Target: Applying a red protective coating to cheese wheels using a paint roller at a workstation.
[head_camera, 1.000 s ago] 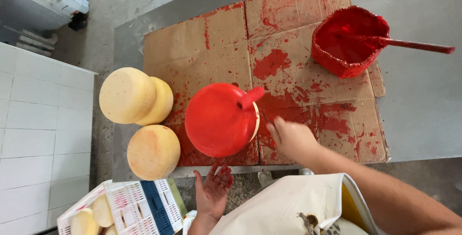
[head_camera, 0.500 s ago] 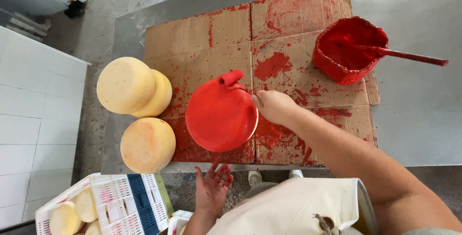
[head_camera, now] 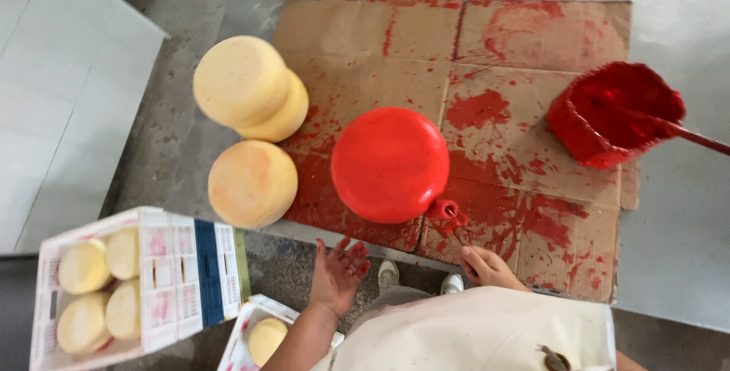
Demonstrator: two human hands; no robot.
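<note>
Red-coated cheese wheel (head_camera: 389, 164) at centre of paint-stained cardboard (head_camera: 532, 44), right hand (head_camera: 490, 268) holding small roller (head_camera: 443, 210) at its lower edge, left hand (head_camera: 337, 272) open, fingers spread, red-smeared, empty, 3 yellow wheels (head_camera: 251, 182) just left, red bucket (head_camera: 612, 116) well right, crates (head_camera: 144, 283) below.

Round red-coated cheese wheel (head_camera: 389, 164) sitting mid-cardboard, blocking centre. At its 9 o'clock, stacked pale yellow cheese wheels (head_camera: 249, 87) and single yellow wheel (head_camera: 252, 183) crowding left edge; narrow gap lying between them and red wheel. At 3 o'clock, red paint-covered bucket (head_camera: 614, 115) with handle sticking out right. Between wheel and bucket, open paint-smeared cardboard sheet (head_camera: 525, 150) offering passage. At 12 o'clock, bare cardboard lying open. At 7 o'clock, white plastic crates (head_camera: 179, 280) standing below table edge.
</note>
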